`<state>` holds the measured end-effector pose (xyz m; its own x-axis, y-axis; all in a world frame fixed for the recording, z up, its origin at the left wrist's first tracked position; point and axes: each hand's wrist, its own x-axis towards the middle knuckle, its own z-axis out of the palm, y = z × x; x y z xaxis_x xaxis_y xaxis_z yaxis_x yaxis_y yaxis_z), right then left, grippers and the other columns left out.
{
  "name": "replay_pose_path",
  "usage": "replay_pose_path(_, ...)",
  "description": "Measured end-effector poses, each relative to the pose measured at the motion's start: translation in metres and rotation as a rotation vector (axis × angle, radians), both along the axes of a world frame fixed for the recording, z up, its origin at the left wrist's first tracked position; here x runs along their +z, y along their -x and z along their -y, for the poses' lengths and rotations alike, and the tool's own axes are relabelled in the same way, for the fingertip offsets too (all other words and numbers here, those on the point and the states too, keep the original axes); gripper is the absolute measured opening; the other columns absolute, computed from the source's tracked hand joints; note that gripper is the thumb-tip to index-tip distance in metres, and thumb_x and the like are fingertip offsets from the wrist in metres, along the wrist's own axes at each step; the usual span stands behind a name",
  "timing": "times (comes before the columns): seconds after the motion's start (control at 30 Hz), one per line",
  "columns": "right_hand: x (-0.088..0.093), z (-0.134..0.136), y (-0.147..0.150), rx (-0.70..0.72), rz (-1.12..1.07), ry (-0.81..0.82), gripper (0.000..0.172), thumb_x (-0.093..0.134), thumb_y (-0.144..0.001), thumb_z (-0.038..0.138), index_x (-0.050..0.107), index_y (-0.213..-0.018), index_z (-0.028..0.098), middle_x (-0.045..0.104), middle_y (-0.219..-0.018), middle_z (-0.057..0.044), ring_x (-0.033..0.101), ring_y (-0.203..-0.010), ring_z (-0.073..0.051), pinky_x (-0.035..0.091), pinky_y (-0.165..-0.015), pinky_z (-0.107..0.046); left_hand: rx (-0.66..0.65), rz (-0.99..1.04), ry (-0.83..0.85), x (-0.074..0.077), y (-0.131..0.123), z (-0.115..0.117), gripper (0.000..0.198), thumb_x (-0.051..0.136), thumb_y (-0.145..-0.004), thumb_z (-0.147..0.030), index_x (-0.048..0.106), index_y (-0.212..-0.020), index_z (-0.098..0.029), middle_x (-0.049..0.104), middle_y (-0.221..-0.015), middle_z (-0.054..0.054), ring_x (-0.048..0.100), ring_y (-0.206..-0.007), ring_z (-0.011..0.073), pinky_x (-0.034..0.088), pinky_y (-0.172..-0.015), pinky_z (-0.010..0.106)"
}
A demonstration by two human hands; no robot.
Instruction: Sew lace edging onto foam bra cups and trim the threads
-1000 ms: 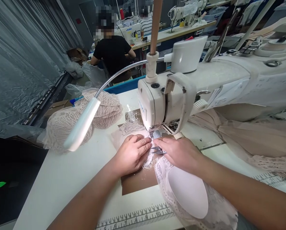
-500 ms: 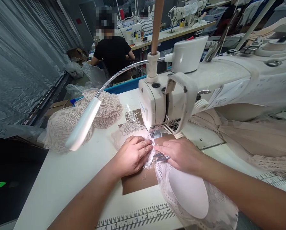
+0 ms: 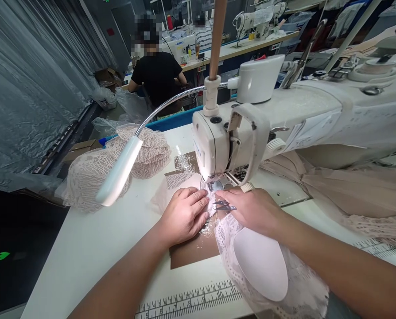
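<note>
My left hand (image 3: pixel 184 215) lies flat with fingers stretched out, pressing white lace fabric (image 3: pixel 211 208) onto the table just in front of the sewing machine (image 3: pixel 238 133) needle area. My right hand (image 3: pixel 251 209) rests beside it on the same lace and holds small metal thread snips (image 3: pixel 225 205) under its fingers. A white padded cup (image 3: pixel 261 261) edged in lace lies below my right wrist. A brown paper piece (image 3: pixel 191 252) sits under the work.
A gooseneck lamp (image 3: pixel 118 173) hangs over the left of the table. A pile of beige lace pieces (image 3: pixel 95 166) lies at the back left. Beige fabric (image 3: pixel 351 190) drapes at the right. A ruler strip (image 3: pixel 191 301) marks the front edge. A person in black (image 3: pixel 158 75) sits behind.
Both hands have shifted slightly toward the needle with the lace. The snips in my right hand have moved a little up and right.
</note>
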<state>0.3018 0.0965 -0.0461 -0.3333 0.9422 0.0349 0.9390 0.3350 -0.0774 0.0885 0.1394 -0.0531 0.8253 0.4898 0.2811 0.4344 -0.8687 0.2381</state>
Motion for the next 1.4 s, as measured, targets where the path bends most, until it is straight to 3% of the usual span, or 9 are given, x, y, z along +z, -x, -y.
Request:
replay_pose_path(0.1, 0.003, 0.001, -0.002, -0.015, -0.07, 0.012, 0.043, 0.048, -0.072, 0.013, 0.06, -0.112, 0.025, 0.069, -0.078, 0.0, 0.059, -0.063, -0.015, 0.033, -0.052, -0.024, -0.001, 0.018, 0.008, 0.001, 0.001, 0.0, 0.032, 0.048, -0.086, -0.027, 0.06, -0.114, -0.016, 0.06, -0.12, 0.012, 0.052, -0.105, 0.0264, 0.045, -0.088, 0.044)
replay_pose_path(0.33, -0.002, 0.002, -0.006, 0.221, -0.186, -0.035, 0.048, 0.05, -0.068, 0.01, 0.062, -0.113, 0.022, 0.07, -0.089, -0.002, 0.062, -0.074, -0.016, 0.039, -0.06, -0.026, -0.036, 0.047, -0.001, 0.001, 0.002, 0.001, 0.03, 0.048, -0.088, -0.021, 0.058, -0.115, -0.017, 0.061, -0.119, 0.01, 0.051, -0.106, 0.0233, 0.044, -0.09, 0.042)
replay_pose_path(0.5, -0.003, 0.003, -0.004, 0.197, -0.134, -0.025, 0.048, 0.053, -0.069, 0.012, 0.062, -0.115, 0.022, 0.067, -0.077, -0.001, 0.06, -0.069, -0.017, 0.036, -0.056, -0.026, -0.051, 0.062, 0.017, 0.0, 0.002, -0.001, 0.028, 0.048, -0.086, -0.018, 0.061, -0.11, -0.018, 0.063, -0.116, 0.009, 0.052, -0.104, 0.0246, 0.045, -0.088, 0.044)
replay_pose_path(0.73, -0.007, 0.005, -0.002, 0.147, -0.171, -0.026, 0.046, 0.049, -0.073, 0.011, 0.059, -0.116, 0.022, 0.069, -0.096, -0.003, 0.062, -0.076, -0.017, 0.04, -0.061, -0.027, -0.004, 0.069, 0.049, -0.004, 0.002, -0.003, 0.03, 0.049, -0.084, -0.017, 0.061, -0.111, -0.016, 0.063, -0.117, 0.008, 0.051, -0.106, 0.0253, 0.044, -0.091, 0.044)
replay_pose_path(0.9, 0.01, 0.003, -0.006, 0.094, -0.319, 0.11, 0.038, 0.047, -0.08, 0.021, 0.058, -0.117, 0.026, 0.07, -0.092, -0.002, 0.063, -0.075, -0.018, 0.042, -0.061, -0.025, 0.056, 0.132, 0.077, -0.005, 0.005, -0.003, 0.035, 0.049, -0.085, -0.022, 0.056, -0.119, -0.018, 0.059, -0.121, 0.01, 0.052, -0.109, 0.0245, 0.043, -0.093, 0.043)
replay_pose_path(1.07, 0.039, 0.009, -0.025, -0.113, -0.317, 0.285, 0.037, 0.05, -0.08, 0.047, 0.063, -0.107, 0.024, 0.069, -0.082, -0.004, 0.061, -0.068, -0.021, 0.039, -0.054, -0.026, 0.329, 0.286, 0.062, -0.01, 0.016, -0.009, 0.037, 0.041, -0.09, -0.028, 0.051, -0.124, -0.017, 0.052, -0.129, 0.012, 0.045, -0.121, 0.023, 0.036, -0.104, 0.041)
replay_pose_path(1.23, 0.032, 0.035, -0.041, -0.092, -0.237, 0.412, 0.023, 0.055, -0.076, 0.044, 0.059, -0.085, 0.023, 0.059, -0.066, 0.0, 0.054, -0.059, -0.018, 0.029, -0.048, -0.025, 0.675, 0.153, 0.168, -0.014, 0.026, -0.018, 0.049, 0.043, -0.087, -0.038, 0.044, -0.129, -0.012, 0.036, -0.142, 0.016, 0.028, -0.134, 0.0294, 0.023, -0.111, 0.045)
replay_pose_path(1.3, 0.024, 0.044, -0.041, -0.076, -0.244, 0.374, 0.022, 0.049, -0.081, 0.041, 0.052, -0.073, 0.021, 0.057, -0.066, 0.0, 0.052, -0.06, -0.017, 0.029, -0.05, -0.025, 0.707, 0.086, 0.229, -0.01, 0.029, -0.02, 0.052, 0.049, -0.082, -0.04, 0.047, -0.125, -0.011, 0.036, -0.142, 0.017, 0.027, -0.133, 0.0313, 0.022, -0.11, 0.045)
replay_pose_path(1.4, 0.019, 0.051, -0.033, -0.059, -0.254, 0.33, 0.026, 0.041, -0.086, 0.041, 0.048, -0.071, 0.02, 0.057, -0.068, -0.001, 0.053, -0.062, -0.017, 0.033, -0.055, -0.027, 0.679, 0.075, 0.249, 0.002, 0.034, -0.016, 0.032, 0.053, -0.076, -0.029, 0.056, -0.106, -0.015, 0.052, -0.128, 0.011, 0.043, -0.121, 0.0259, 0.031, -0.104, 0.036)
